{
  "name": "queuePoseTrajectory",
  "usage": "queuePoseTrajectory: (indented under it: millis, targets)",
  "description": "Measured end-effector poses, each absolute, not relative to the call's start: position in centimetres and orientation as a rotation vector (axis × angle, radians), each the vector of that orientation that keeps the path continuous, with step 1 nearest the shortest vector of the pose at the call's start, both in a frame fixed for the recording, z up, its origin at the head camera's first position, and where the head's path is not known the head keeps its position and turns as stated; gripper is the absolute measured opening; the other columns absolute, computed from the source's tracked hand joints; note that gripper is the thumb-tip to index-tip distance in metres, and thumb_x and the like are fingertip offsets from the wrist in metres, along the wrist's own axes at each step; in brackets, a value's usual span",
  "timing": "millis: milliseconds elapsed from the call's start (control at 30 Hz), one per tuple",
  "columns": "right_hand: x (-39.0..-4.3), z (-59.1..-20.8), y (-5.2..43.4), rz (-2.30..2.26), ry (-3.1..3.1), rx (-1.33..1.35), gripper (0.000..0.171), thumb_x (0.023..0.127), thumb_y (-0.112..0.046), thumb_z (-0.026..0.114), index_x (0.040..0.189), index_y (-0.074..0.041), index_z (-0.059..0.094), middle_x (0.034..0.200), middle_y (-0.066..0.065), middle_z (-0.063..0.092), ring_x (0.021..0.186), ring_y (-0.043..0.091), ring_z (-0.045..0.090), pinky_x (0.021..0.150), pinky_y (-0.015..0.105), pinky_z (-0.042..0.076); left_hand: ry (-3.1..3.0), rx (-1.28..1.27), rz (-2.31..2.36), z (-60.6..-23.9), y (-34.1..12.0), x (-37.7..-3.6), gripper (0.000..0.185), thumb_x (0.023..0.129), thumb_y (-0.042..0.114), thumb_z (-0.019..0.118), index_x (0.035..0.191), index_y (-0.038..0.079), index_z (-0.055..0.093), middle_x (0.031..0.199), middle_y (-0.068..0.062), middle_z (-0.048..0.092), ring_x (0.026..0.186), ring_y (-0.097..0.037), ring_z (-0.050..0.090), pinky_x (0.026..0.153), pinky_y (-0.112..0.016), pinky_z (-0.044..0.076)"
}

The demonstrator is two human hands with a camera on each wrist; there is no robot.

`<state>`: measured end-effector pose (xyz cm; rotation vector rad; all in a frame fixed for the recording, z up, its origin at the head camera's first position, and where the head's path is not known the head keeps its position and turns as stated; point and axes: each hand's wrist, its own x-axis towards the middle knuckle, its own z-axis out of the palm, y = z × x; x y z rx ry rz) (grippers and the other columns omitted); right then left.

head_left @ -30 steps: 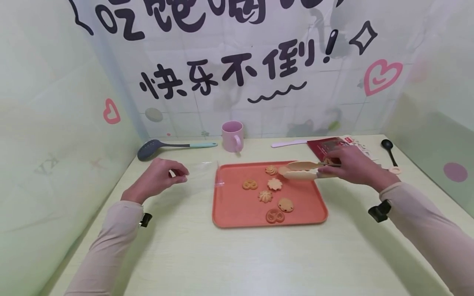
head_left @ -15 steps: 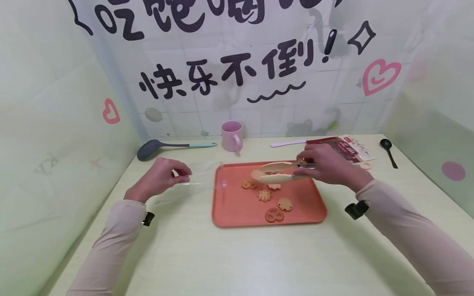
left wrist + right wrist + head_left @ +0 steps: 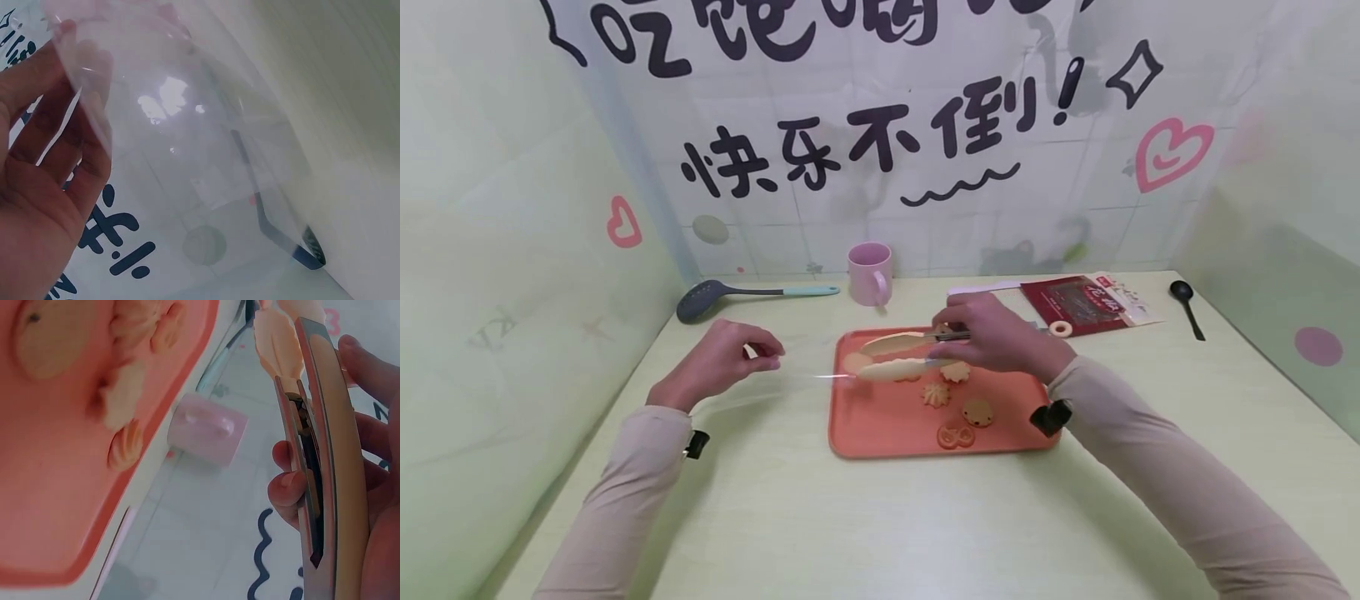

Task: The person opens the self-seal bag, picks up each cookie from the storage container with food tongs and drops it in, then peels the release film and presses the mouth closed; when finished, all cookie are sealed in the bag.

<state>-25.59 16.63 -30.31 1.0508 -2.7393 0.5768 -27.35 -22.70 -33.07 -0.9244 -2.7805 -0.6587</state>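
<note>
My left hand (image 3: 722, 358) pinches the edge of a clear plastic bag (image 3: 175, 125) between thumb and fingers, left of the orange tray (image 3: 880, 433). The bag reaches out toward the tray's left side. My right hand (image 3: 992, 333) grips a pair of tongs (image 3: 340, 444) with cream scalloped heads, held above the tray. A pale round cookie (image 3: 853, 363) is caught between the tong tips, right by the bag's near end. Several cookies lie on the tray, among them a star-shaped cookie (image 3: 936, 395), a dotted round cookie (image 3: 978, 412) and a pretzel-shaped cookie (image 3: 956, 436).
Along the back wall stand a lilac mug (image 3: 868, 279) and a grey skimmer (image 3: 700, 302) with a mint handle. A red packet (image 3: 1067, 304) lies back right, beside a lilac-handled utensil (image 3: 985, 288). A black spoon (image 3: 1183, 298) lies at the far right.
My right hand has carried the tongs and cookie leftward across the tray to the bag. The left hand stays nearly in place, still holding the bag.
</note>
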Motion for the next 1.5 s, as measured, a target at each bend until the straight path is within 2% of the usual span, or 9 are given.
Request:
queuePoseTrajectory:
  millis: [167, 467, 667, 800, 933, 1033, 1200, 1500]
  targets:
    - [-25.9, -30.6, 14.3, 0.595, -2.756, 1.089, 0.04, 0.085, -0.041, 0.079, 0.106, -0.007, 0.076, 0.087, 0.003, 0.064, 0.073, 0.014, 0.054, 0.066, 0.027, 0.047, -2.813, -0.884, -0.657, -33.1, -23.4, -27.0, 0.015, 0.081, 0.007, 0.083, 0.094, 0.012, 0.079, 0.086, 0.003, 0.077, 0.08, -0.011, 0.07, 0.069, -0.023, 0.056]
    - [-26.6, -31.1, 9.7, 0.582, -2.795, 1.147, 0.038, 0.087, -0.04, 0.077, 0.105, -0.006, 0.075, 0.082, 0.007, 0.061, 0.071, 0.015, 0.049, 0.063, 0.026, 0.038, -2.853, -0.844, -0.643, -33.3, -25.0, -26.6, 0.013, 0.082, 0.006, 0.082, 0.092, 0.012, 0.079, 0.086, 0.002, 0.077, 0.08, -0.013, 0.071, 0.07, -0.023, 0.056]
    - [-27.1, -31.6, 6.9, 0.524, -2.79, 1.195, 0.037, 0.087, -0.042, 0.076, 0.098, -0.007, 0.074, 0.081, 0.01, 0.062, 0.071, 0.015, 0.048, 0.064, 0.026, 0.038, -2.867, -0.829, -0.607, -33.9, -26.2, -26.5, 0.011, 0.081, 0.006, 0.082, 0.091, 0.009, 0.078, 0.083, 0.004, 0.076, 0.078, -0.01, 0.071, 0.072, -0.023, 0.057]
    - [-27.6, -32.1, 5.4, 0.481, -2.763, 1.215, 0.035, 0.088, -0.041, 0.076, 0.099, -0.007, 0.075, 0.085, 0.008, 0.065, 0.073, 0.014, 0.049, 0.064, 0.025, 0.038, -2.872, -0.833, -0.61, -34.1, -26.6, -26.6, 0.011, 0.081, 0.005, 0.082, 0.09, 0.008, 0.078, 0.081, 0.004, 0.075, 0.075, -0.006, 0.07, 0.071, -0.022, 0.057]
    - [-27.9, -32.5, 4.0, 0.465, -2.751, 1.235, 0.033, 0.089, -0.04, 0.076, 0.09, -0.007, 0.071, 0.078, 0.004, 0.057, 0.072, 0.013, 0.045, 0.064, 0.024, 0.032, -2.862, -0.834, -0.613, -34.2, -26.6, -26.7, 0.011, 0.08, 0.004, 0.082, 0.089, 0.01, 0.078, 0.081, 0.003, 0.076, 0.074, -0.004, 0.069, 0.069, -0.021, 0.056]
    - [-28.0, -32.6, 3.0, 0.457, -2.773, 1.243, 0.035, 0.09, -0.041, 0.075, 0.092, -0.006, 0.071, 0.079, 0.003, 0.055, 0.074, 0.013, 0.046, 0.066, 0.023, 0.035, -2.855, -0.832, -0.608, -34.2, -26.6, -26.7, 0.012, 0.08, 0.004, 0.082, 0.088, 0.011, 0.078, 0.081, 0.003, 0.076, 0.073, -0.004, 0.069, 0.069, -0.021, 0.056]
    - [-27.8, -32.5, 1.6, 0.432, -2.812, 1.239, 0.037, 0.091, -0.042, 0.073, 0.103, -0.007, 0.073, 0.092, 0.006, 0.066, 0.081, 0.015, 0.056, 0.073, 0.025, 0.046, -2.852, -0.828, -0.612, -34.0, -26.4, -26.8, 0.012, 0.08, 0.003, 0.082, 0.089, 0.01, 0.078, 0.081, 0.002, 0.076, 0.074, -0.005, 0.069, 0.068, -0.021, 0.056]
    - [-27.8, -33.1, 0.1, 0.376, -2.83, 1.186, 0.036, 0.091, -0.046, 0.072, 0.098, -0.011, 0.072, 0.083, 0.0, 0.058, 0.078, 0.012, 0.052, 0.068, 0.022, 0.041, -2.873, -0.82, -0.618, -33.9, -26.3, -26.8, 0.013, 0.079, 0.002, 0.082, 0.089, 0.009, 0.078, 0.082, -0.001, 0.076, 0.073, -0.008, 0.068, 0.066, -0.02, 0.055]
